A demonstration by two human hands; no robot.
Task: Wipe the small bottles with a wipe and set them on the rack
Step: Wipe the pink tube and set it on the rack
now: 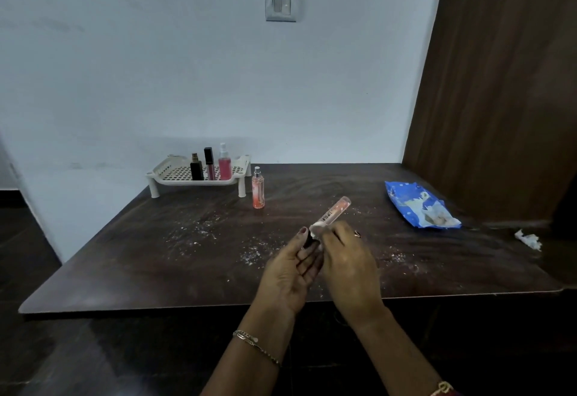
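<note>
Clear tube (335, 209) sits gripped, seemingly by its dark cap (309, 240), in your left hand (293, 267); your right hand (346, 258) pinches the wipe (317, 228) round it. Slide tipward, twisting.

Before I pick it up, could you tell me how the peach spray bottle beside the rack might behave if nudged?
The peach spray bottle stands tall and narrow on a small base, so a sideways nudge would probably tip it. Its body looks round, so once down it may roll across the table. Its glossy wall could be slippery.
</note>
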